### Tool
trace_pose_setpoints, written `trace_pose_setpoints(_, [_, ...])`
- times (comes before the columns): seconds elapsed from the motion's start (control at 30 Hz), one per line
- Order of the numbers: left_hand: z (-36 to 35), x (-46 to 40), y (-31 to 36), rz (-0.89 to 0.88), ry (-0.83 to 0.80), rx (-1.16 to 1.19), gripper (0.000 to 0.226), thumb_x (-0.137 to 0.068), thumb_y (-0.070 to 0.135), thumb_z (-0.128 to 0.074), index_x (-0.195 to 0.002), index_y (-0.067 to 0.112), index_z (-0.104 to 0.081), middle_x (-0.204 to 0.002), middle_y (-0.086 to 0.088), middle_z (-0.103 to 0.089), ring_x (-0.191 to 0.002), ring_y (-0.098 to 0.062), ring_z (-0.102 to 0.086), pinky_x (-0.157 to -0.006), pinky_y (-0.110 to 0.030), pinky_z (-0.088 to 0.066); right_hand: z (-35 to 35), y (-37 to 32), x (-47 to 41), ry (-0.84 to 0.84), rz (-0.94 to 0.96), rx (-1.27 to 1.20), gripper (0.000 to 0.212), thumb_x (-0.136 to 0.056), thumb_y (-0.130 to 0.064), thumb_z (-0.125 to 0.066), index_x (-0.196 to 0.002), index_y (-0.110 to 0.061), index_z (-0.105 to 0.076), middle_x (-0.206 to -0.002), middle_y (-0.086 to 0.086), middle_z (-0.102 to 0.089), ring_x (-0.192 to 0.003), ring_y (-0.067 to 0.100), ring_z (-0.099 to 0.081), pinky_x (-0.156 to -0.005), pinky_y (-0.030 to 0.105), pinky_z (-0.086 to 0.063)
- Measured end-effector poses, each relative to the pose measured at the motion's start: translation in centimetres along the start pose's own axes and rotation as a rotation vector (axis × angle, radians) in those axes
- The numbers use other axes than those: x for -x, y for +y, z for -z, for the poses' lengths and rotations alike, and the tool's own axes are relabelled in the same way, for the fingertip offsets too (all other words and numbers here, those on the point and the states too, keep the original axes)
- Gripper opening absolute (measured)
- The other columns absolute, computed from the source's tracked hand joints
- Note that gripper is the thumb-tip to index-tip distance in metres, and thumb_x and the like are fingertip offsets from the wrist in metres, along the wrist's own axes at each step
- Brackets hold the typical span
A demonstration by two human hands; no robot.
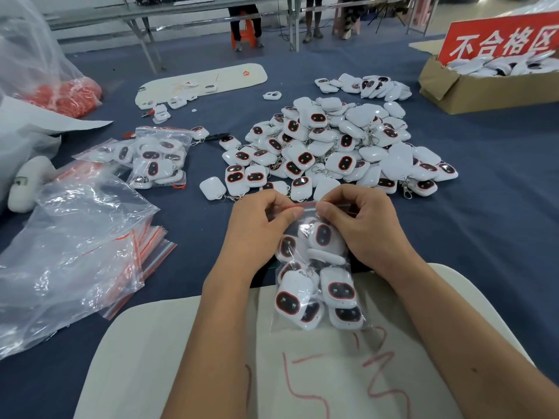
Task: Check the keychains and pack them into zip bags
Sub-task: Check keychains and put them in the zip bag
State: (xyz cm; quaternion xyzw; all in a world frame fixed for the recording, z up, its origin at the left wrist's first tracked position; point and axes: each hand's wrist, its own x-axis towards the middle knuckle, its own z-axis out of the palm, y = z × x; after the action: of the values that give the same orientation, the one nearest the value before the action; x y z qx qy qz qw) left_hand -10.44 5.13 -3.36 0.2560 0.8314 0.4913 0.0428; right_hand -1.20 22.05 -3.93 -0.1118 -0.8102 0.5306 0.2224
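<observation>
The desk (484, 237) carries a big pile (329, 146) of loose keychains at twelve o'clock, kept within reach for checking. At ten o'clock lie filled bags (157, 158), at nine empty ones (151, 246). Nearest, at six, a full zip bag (317, 285) rests on a pale mat (211, 358). The left hand (260, 225) and right hand (363, 219) pinch its red strip with curled fingers (295, 212), apparently sealing it. The keychains are white, dark-faced, red-rimmed.

Before you lies a white board (181, 343) marked with red scribbles, resting on the blue table cover (484, 237). At your far right a cardboard box (472, 92) carries a red sign (502, 37); at far left sits a white plush toy (27, 182)
</observation>
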Motion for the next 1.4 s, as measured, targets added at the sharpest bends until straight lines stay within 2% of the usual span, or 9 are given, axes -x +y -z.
trace_pose_setpoints(0.2, [0.1,0.0,-0.1,-0.001,0.025,-0.008,0.017,-0.092,0.021,-0.076,-0.077,0.029,-0.072,-0.076,0.013,-0.072,-0.072,-0.004,-0.065,-0.067,-0.019,-0.048,0.0,0.1,-0.1,0.041,-0.039,-0.03,0.012,-0.096,-0.017,-0.075,-0.085,-0.016,-0.075,-0.076,-0.006,-0.076,-0.068,0.001,-0.068,-0.066,0.016,-0.053])
trace_pose_setpoints(0.37, [0.4,0.0,-0.3,0.065,0.103,0.093,0.013,-0.089,0.025,-0.081,-0.078,0.03,-0.075,-0.076,0.017,-0.072,-0.07,-0.002,-0.065,-0.065,-0.014,-0.048,0.1,0.2,-0.2,0.097,-0.063,-0.067,0.014,-0.095,-0.016,-0.076,-0.083,-0.021,-0.076,-0.076,-0.009,-0.077,-0.069,0.0,-0.069,-0.067,0.015,-0.054])
trace_pose_setpoints(0.6, [0.6,-0.2,-0.7,0.11,0.12,0.09,0.016,-0.09,0.025,-0.079,-0.075,0.029,-0.075,-0.075,0.013,-0.074,-0.07,-0.005,-0.066,-0.069,-0.021,-0.048,0.0,0.2,-0.3,0.099,-0.068,-0.101,0.015,-0.095,-0.016,-0.076,-0.082,-0.024,-0.076,-0.075,-0.011,-0.077,-0.069,-0.002,-0.069,-0.065,0.011,-0.052])
trace_pose_setpoints(0.7, [0.7,-0.1,-0.7,0.119,0.085,0.149,0.006,-0.088,0.029,-0.081,-0.086,0.031,-0.077,-0.083,0.017,-0.074,-0.08,0.001,-0.067,-0.074,-0.021,-0.05,0.2,0.0,-0.2,0.059,-0.078,-0.153,0.013,-0.097,-0.016,-0.075,-0.084,-0.022,-0.076,-0.079,-0.006,-0.079,-0.071,0.002,-0.072,-0.066,0.013,-0.053])
trace_pose_setpoints(0.77, [0.7,0.0,-0.6,0.112,0.033,0.165,0.005,-0.088,0.029,-0.081,-0.087,0.032,-0.077,-0.085,0.014,-0.075,-0.082,-0.007,-0.07,-0.077,-0.028,-0.056,0.3,-0.1,-0.1,0.03,-0.073,-0.174,0.013,-0.097,-0.016,-0.074,-0.085,-0.022,-0.076,-0.079,-0.006,-0.079,-0.07,0.002,-0.071,-0.065,0.013,-0.054])
trace_pose_setpoints(0.83, [0.5,0.0,-0.5,0.085,0.028,0.16,0.011,-0.089,0.024,-0.081,-0.08,0.029,-0.078,-0.079,0.006,-0.075,-0.077,-0.017,-0.07,-0.073,-0.033,-0.058,0.2,-0.1,-0.1,0.033,-0.064,-0.164,0.014,-0.096,-0.016,-0.074,-0.084,-0.022,-0.076,-0.078,-0.007,-0.078,-0.069,0.001,-0.071,-0.063,0.013,-0.053])
trace_pose_setpoints(1.0, [0.5,0.1,-0.2,0.059,-0.01,0.253,0.009,-0.089,0.017,-0.08,-0.081,0.022,-0.08,-0.08,0.001,-0.077,-0.077,-0.02,-0.072,-0.075,-0.032,-0.059,0.3,-0.1,-0.2,0.051,-0.057,-0.182,0.013,-0.095,-0.015,-0.076,-0.083,-0.019,-0.077,-0.075,-0.004,-0.078,-0.066,0.002,-0.07,-0.062,0.015,-0.053])
trace_pose_setpoints(1.2, [-0.2,0.2,0.6,0.032,-0.065,0.306,0.028,-0.089,0.011,-0.079,-0.066,0.027,-0.076,-0.065,0.005,-0.071,-0.06,-0.005,-0.063,-0.057,-0.017,-0.049,0.0,-0.5,0.1,0.027,-0.006,-0.177,0.017,-0.091,-0.018,-0.08,-0.075,-0.023,-0.078,-0.073,-0.006,-0.077,-0.065,0.002,-0.071,-0.06,0.015,-0.054])
trace_pose_setpoints(1.4, [-0.1,0.2,0.5,0.075,-0.006,0.45,0.011,-0.087,0.012,-0.081,-0.077,0.015,-0.078,-0.075,-0.007,-0.077,-0.067,-0.015,-0.069,-0.063,-0.029,-0.057,-0.1,-0.6,0.2,0.08,-0.096,-0.336,0.012,-0.089,-0.023,-0.081,-0.078,-0.018,-0.08,-0.073,0.001,-0.078,-0.062,0.008,-0.071,-0.057,0.019,-0.056])
